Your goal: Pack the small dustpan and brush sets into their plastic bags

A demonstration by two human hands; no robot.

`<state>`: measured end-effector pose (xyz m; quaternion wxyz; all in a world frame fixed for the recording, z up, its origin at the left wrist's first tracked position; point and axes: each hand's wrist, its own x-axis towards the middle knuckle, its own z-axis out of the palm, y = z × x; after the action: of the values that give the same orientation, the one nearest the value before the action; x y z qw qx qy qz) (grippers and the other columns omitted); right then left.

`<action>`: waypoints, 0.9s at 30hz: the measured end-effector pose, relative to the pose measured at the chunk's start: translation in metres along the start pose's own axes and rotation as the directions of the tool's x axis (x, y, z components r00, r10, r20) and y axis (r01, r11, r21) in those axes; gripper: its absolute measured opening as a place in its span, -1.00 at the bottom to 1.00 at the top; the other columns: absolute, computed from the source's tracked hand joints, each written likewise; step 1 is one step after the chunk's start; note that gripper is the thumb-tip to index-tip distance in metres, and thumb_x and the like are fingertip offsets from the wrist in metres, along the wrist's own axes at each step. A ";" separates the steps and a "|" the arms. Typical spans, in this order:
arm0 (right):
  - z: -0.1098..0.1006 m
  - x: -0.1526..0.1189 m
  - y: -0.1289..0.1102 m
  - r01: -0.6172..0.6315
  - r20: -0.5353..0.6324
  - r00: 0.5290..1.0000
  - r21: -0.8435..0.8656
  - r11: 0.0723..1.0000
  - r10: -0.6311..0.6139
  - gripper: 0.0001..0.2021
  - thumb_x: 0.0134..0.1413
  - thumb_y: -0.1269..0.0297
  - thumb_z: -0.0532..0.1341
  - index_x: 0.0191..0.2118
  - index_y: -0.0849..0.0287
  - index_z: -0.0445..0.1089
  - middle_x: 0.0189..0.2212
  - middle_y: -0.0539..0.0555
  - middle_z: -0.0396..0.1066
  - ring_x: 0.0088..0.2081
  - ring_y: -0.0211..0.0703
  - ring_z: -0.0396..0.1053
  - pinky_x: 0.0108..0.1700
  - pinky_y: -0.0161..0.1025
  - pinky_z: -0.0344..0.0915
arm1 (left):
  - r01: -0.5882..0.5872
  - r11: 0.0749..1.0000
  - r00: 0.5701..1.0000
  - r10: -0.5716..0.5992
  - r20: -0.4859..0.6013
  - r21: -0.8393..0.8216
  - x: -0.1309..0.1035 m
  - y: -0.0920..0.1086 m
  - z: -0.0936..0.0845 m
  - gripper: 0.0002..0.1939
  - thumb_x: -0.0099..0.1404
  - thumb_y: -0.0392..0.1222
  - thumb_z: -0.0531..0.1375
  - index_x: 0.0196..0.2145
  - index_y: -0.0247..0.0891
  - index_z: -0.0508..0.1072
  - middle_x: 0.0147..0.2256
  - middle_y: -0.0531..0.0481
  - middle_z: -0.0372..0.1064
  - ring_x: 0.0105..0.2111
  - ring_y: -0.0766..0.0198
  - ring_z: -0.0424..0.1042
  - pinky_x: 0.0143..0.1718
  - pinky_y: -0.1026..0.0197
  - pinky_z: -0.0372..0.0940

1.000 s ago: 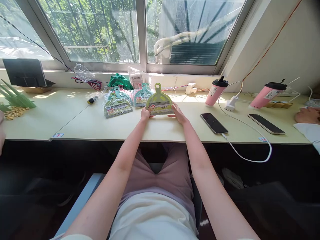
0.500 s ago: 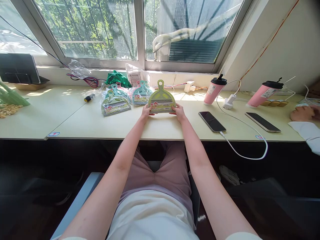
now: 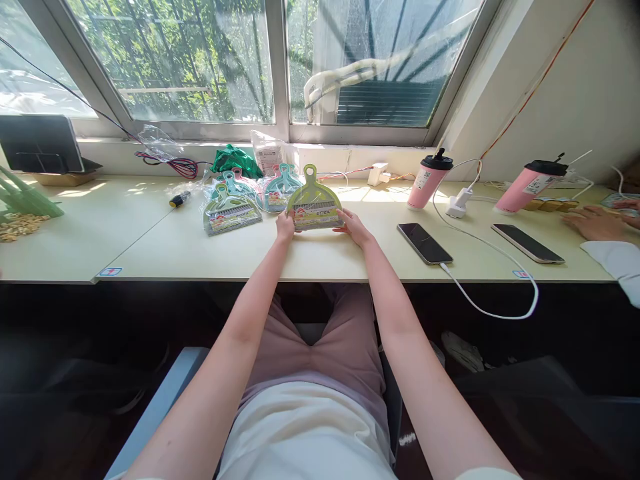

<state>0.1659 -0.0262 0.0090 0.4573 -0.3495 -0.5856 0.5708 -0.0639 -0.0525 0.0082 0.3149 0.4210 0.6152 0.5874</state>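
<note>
A green mini dustpan [image 3: 314, 200] with a brush nested in it and a printed label is held up over the desk, handle pointing up. My left hand [image 3: 286, 225] grips its lower left edge, with the thumb in front. At the lower right edge, my right hand [image 3: 354, 227] has thumb and fingers on the rim. Just to the left lie more packaged dustpan sets: a green one [image 3: 233, 219] in front, a blue one [image 3: 281, 195] beside it and others partly hidden behind.
A green plastic bundle [image 3: 235, 161] and a clear bag [image 3: 267, 152] lie by the window. Pink cups [image 3: 427, 185], a charger [image 3: 458, 202] and phones [image 3: 425, 243] stand right, with a cable hanging over the edge. Another person's hand [image 3: 595, 222] rests far right; a screwdriver [image 3: 179, 199] lies left.
The green dustpan has shifted slightly left, with my left hand moving along. My right hand's hold looks a little looser. The other person's hand at far right has spread onto the desk.
</note>
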 end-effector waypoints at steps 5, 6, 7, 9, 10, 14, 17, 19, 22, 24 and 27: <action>0.004 0.005 0.006 0.017 -0.144 0.989 -0.045 0.999 -0.023 -0.78 0.28 0.11 0.26 -0.09 0.10 0.50 -0.11 0.08 0.57 -0.17 -0.17 0.54 -0.31 -0.28 0.61 | -0.003 0.998 1.000 0.005 0.027 -0.057 -0.002 0.001 0.004 -0.73 0.42 -0.05 0.16 -0.11 -0.30 0.51 -0.27 -0.14 0.48 -0.29 0.05 0.55 -0.34 0.11 0.51; 0.005 0.006 0.007 0.014 -0.159 0.987 -0.060 0.998 -0.024 -0.78 0.29 0.10 0.25 -0.10 0.10 0.49 -0.11 0.08 0.57 -0.21 -0.17 0.54 -0.34 -0.28 0.60 | 0.002 0.997 0.999 0.001 0.035 -0.075 -0.003 0.001 0.004 -0.74 0.41 -0.06 0.17 -0.12 -0.29 0.51 -0.28 -0.13 0.48 -0.29 0.05 0.55 -0.34 0.12 0.51; 0.005 0.008 0.008 0.009 -0.172 0.985 -0.076 0.997 -0.022 -0.78 0.30 0.09 0.24 -0.11 0.11 0.49 -0.12 0.09 0.56 -0.25 -0.17 0.54 -0.37 -0.27 0.60 | 0.007 0.996 0.999 -0.003 0.041 -0.084 -0.003 0.001 0.005 -0.75 0.41 -0.06 0.16 -0.12 -0.29 0.50 -0.29 -0.12 0.48 -0.28 0.06 0.55 -0.33 0.12 0.50; 0.005 0.010 0.010 -0.008 -0.200 0.980 -0.103 0.995 -0.013 -0.76 0.32 0.09 0.21 -0.10 0.13 0.47 -0.13 0.11 0.56 -0.37 -0.20 0.53 -0.45 -0.27 0.56 | -0.003 0.998 0.999 0.005 0.037 -0.058 -0.002 0.001 0.005 -0.77 0.42 -0.08 0.14 -0.17 -0.27 0.50 -0.32 -0.09 0.48 -0.22 0.05 0.54 -0.26 0.14 0.48; 0.005 0.012 0.011 -0.021 -0.216 0.976 -0.114 0.993 -0.004 -0.75 0.33 0.09 0.19 -0.09 0.14 0.46 -0.13 0.12 0.55 -0.44 -0.21 0.52 -0.50 -0.26 0.54 | -0.017 1.000 1.000 0.018 0.026 -0.022 -0.002 0.001 0.005 -0.78 0.43 -0.09 0.14 -0.21 -0.26 0.51 -0.33 -0.09 0.49 -0.17 0.03 0.53 -0.21 0.14 0.47; 0.004 0.016 0.014 -0.041 -0.275 0.961 -0.156 0.987 -0.004 -0.76 0.34 0.13 0.17 -0.09 0.17 0.46 -0.16 0.13 0.55 -0.56 -0.23 0.48 -0.54 -0.23 0.50 | -0.062 0.993 0.998 0.060 0.023 0.098 -0.003 0.004 0.002 -0.73 0.45 -0.03 0.13 -0.27 -0.25 0.51 -0.23 -0.16 0.53 0.02 -0.05 0.49 0.03 0.08 0.37; 0.005 0.018 0.016 -0.038 -0.295 0.955 -0.198 0.980 -0.022 -0.77 0.32 0.15 0.18 -0.16 0.18 0.49 -0.21 0.11 0.56 -0.53 -0.20 0.48 -0.49 -0.18 0.53 | -0.172 0.983 0.981 0.177 -0.081 0.058 -0.014 0.010 -0.003 -0.64 0.46 0.05 0.13 0.06 -0.20 0.45 0.07 -0.22 0.45 0.24 -0.08 0.32 0.17 0.02 0.28; 0.006 0.019 0.017 -0.054 -0.310 0.951 -0.221 0.974 -0.017 -0.77 0.29 0.14 0.20 -0.22 0.18 0.50 -0.27 0.11 0.56 -0.49 -0.16 0.48 -0.44 -0.14 0.55 | -0.312 0.946 0.930 0.322 -0.178 0.084 -0.027 0.016 -0.005 -0.49 0.44 0.08 0.15 0.25 -0.15 0.29 0.25 -0.24 0.27 0.38 -0.07 0.09 0.27 -0.03 0.19; 0.008 0.020 0.019 -0.060 -0.337 0.941 -0.230 0.971 -0.022 -0.77 0.26 0.13 0.23 -0.30 0.17 0.50 -0.33 0.10 0.55 -0.43 -0.12 0.47 -0.36 -0.10 0.56 | -0.524 0.838 0.852 0.514 0.098 0.154 -0.049 0.023 0.000 -0.43 0.38 0.02 0.23 0.28 -0.15 0.29 0.32 -0.23 0.18 0.43 -0.07 -0.01 0.37 -0.09 0.06; 0.008 0.021 0.020 -0.027 -0.341 0.938 -0.234 0.972 -0.056 -0.75 0.24 0.08 0.24 -0.33 0.15 0.49 -0.34 0.08 0.54 -0.38 -0.11 0.48 -0.30 -0.10 0.55 | -0.652 0.748 0.703 0.534 0.469 0.127 -0.056 0.023 0.009 -0.46 0.29 -0.04 0.30 0.20 -0.16 0.40 0.30 -0.22 0.25 0.40 -0.08 0.06 0.41 -0.09 -0.02; 0.008 0.022 0.021 -0.024 -0.316 0.947 -0.254 0.967 -0.060 -0.64 0.21 -0.09 0.23 -0.34 0.12 0.49 -0.31 0.08 0.55 -0.28 -0.07 0.51 -0.21 -0.11 0.52 | -0.727 0.678 0.542 0.464 0.701 0.113 -0.053 0.014 0.022 -0.54 0.26 -0.15 0.26 0.13 -0.13 0.48 0.31 -0.15 0.27 0.40 -0.04 0.09 0.45 -0.10 -0.19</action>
<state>0.1484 -0.0060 -0.0084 0.5032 -0.4880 -0.5748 0.4222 -0.0185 -0.0896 0.0142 0.1827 0.8302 0.3932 0.3505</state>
